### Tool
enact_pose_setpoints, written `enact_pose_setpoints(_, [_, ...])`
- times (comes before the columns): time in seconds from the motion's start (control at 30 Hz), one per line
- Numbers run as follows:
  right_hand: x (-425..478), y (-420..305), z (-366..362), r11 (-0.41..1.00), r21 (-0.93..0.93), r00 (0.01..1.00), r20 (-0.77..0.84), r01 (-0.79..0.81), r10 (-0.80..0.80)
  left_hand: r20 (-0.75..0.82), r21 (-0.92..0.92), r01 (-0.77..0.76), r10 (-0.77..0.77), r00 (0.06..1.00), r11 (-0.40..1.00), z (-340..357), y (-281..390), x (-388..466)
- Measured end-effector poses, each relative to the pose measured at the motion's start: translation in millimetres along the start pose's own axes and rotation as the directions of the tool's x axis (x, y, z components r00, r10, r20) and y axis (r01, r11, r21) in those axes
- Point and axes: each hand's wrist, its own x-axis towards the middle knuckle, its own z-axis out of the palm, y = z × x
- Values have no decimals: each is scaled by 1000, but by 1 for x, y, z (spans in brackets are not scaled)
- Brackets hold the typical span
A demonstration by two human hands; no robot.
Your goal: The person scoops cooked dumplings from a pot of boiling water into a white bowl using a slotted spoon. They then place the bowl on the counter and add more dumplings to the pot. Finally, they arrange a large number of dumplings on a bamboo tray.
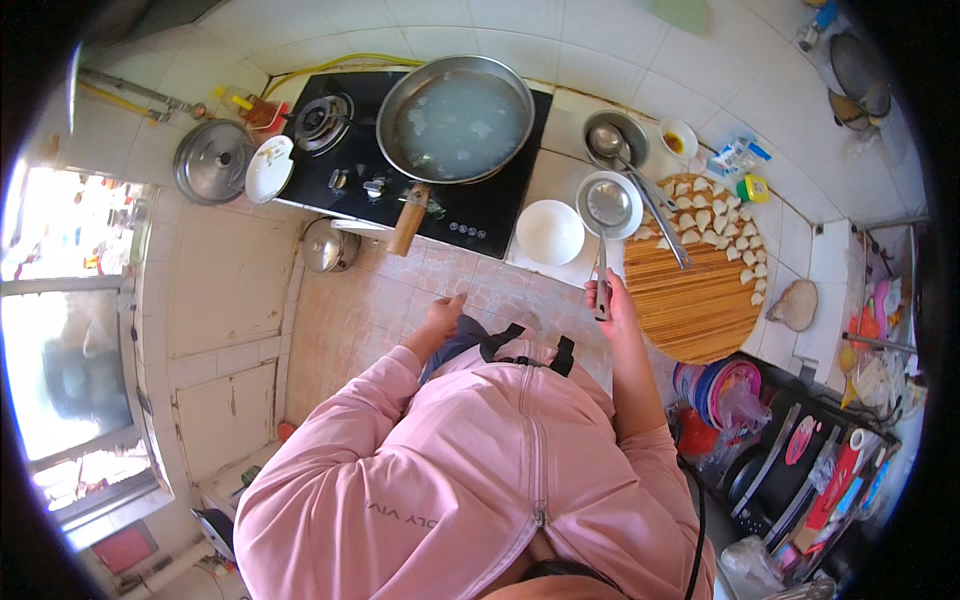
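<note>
My right hand (619, 306) grips the handle of a metal skimmer or strainer ladle (607, 205). Its round head is in or just over a white bowl (635, 222) on the counter. My left hand (445, 316) hangs in front of my body with fingers curled, and nothing shows in it. On the gas hob sits a wide frying pan (384, 124) of cloudy liquid (465, 120), its wooden handle (409, 225) pointing towards me. Several raw dumplings (720, 223) lie along the far and right edges of a round wooden board (697, 307).
Another white bowl (550, 232) stands between hob (341, 199) and ladle. Behind, a metal pot (637, 133) holds a ladle (605, 140), with long handles reaching over the board. A small sauce bowl (678, 138) is farther back. A plate (268, 169) and pan lid (216, 161) are left.
</note>
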Motion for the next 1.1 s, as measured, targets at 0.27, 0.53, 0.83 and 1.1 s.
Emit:
enact_pose_setpoints(0.27, [-1,-4,44,999,3,992,118,-43,43,-80,-377,15,-49,996,926,-75,-17,4])
enact_pose_setpoints(0.53, [15,27,43,997,-5,984,-163,-79,77,-56,-429,-246,247,967,869,-140,90,-3])
enact_pose_setpoints(0.83, [-3,80,-24,1000,18,902,-432,5,4,332,-208,-173,235,913,963,-77,142,-19])
enact_pose_setpoints(1.1, [-32,144,-46,978,-192,808,-587,-78,-51,382,-148,-123,171,908,981,-66,144,-13])
